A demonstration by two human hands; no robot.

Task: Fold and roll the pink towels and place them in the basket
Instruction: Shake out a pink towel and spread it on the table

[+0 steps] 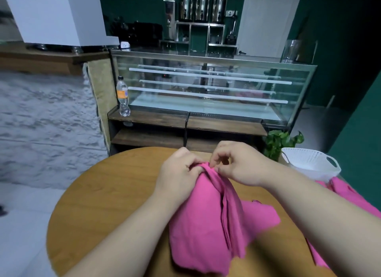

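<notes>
Towel (208,219) pinched by both curled hands.

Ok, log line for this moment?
step: folding | left hand: grips towel | right hand: pinches towel | basket: right, apart

Right in front of you is a round wooden table (103,194). Beyond it stands a long glass case (206,87), with a bottle (123,96) upright at its left end. A leafy plant (278,140) sits low on the right. Far back are three metal urns (203,5), with a white door (266,23) to their right.
</notes>
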